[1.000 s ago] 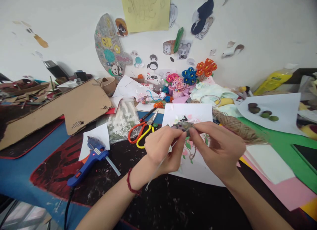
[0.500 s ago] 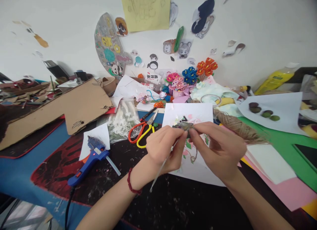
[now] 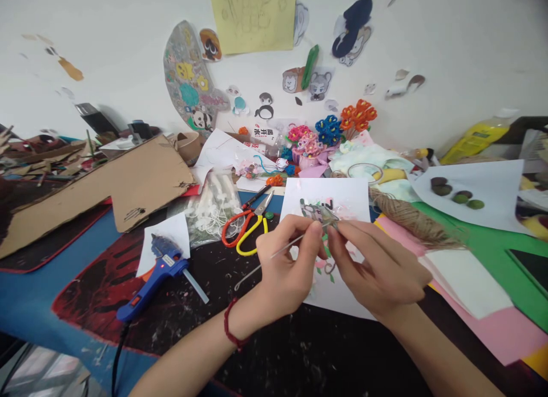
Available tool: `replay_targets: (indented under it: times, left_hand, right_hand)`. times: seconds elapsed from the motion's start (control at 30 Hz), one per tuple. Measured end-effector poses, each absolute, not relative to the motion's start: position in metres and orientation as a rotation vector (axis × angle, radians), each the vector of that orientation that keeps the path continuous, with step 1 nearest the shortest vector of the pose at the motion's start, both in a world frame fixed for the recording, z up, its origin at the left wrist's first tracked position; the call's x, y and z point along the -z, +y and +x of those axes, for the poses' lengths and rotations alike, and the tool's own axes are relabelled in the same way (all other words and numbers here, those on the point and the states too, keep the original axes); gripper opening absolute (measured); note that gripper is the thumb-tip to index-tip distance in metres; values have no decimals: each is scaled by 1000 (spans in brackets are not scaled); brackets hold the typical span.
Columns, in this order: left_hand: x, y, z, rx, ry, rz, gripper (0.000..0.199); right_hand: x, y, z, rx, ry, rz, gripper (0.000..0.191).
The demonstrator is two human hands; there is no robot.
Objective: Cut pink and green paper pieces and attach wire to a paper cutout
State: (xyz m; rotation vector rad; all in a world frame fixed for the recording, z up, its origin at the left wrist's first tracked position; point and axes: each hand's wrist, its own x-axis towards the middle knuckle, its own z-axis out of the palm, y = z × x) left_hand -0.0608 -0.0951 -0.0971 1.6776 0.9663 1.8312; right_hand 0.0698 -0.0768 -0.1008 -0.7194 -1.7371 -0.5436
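Note:
My left hand (image 3: 285, 266) is closed in a pinch, its fingertips on a small grey-green printed cutout (image 3: 314, 210) that looks like clear film. A thin wire-like stick (image 3: 257, 270) with a looped end passes between its fingers and slants down to the left. On the cutout's right edge, my right hand (image 3: 381, 263) pinches with thumb and forefinger. The fingers hide part of the cutout and the far end of the stick. Below both hands lies a white paper sheet (image 3: 351, 189) with pink and green flower pieces on it.
Scissors (image 3: 252, 220) with red and yellow handles and a blue glue gun (image 3: 158, 274) lie to the left. A twine bundle (image 3: 406, 217) and coloured paper (image 3: 509, 328) are on the right. Yarn flowers (image 3: 308, 146) and cardboard (image 3: 149, 180) stand behind.
The stick has swung up to a flatter slant and my left hand has turned with it. The cutout is tilted flatter, showing more of its printed face.

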Motion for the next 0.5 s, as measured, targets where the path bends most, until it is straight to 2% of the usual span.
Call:
replay_targets:
  times: [0.23, 0.5]
  left_hand:
    - [102, -95, -58, -1739, 895, 1455, 19]
    - [92, -98, -65, -1795, 959, 1750, 16]
  right_hand:
    - [103, -79, 69, 657, -1746, -740, 19]
    - [101, -79, 70, 746, -1760, -704, 19]
